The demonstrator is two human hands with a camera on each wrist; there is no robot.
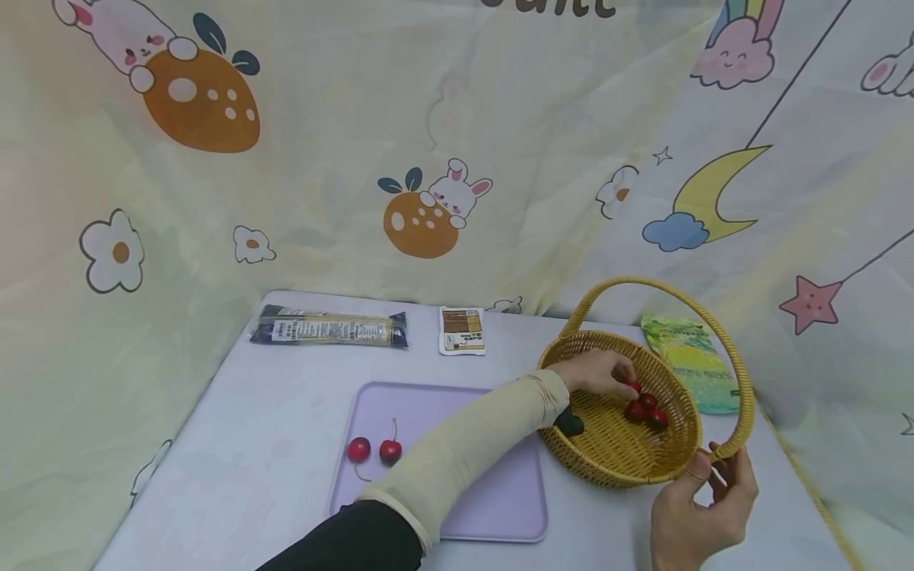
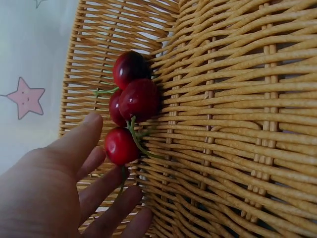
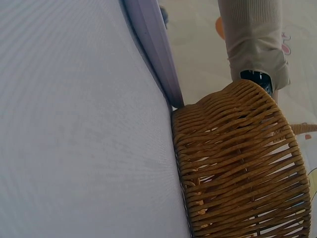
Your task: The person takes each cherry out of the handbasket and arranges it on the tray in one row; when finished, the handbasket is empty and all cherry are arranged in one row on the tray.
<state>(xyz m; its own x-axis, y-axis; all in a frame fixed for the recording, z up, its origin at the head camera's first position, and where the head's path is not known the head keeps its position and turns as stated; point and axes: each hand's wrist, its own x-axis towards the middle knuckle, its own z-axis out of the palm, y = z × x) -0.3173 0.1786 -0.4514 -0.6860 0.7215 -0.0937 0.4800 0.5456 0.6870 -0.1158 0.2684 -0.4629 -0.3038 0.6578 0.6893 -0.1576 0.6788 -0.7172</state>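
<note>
Left arm (image 1: 428,492) stretches diagonally from bottom edge up toward right, cream oversleeve (image 1: 493,432) covering forearm to wrist, black sleeve (image 1: 357,539) below it. Left hand (image 1: 596,371) points right, back upward; thumb (image 2: 74,141) extended, apart from loosely bent, slightly spread fingers (image 2: 111,210). Right hand (image 1: 703,507) lower and nearer, fingers upward, thumb and fingers curled in grip. Right wrist (image 1: 674,559) bare, at bottom edge.
</note>
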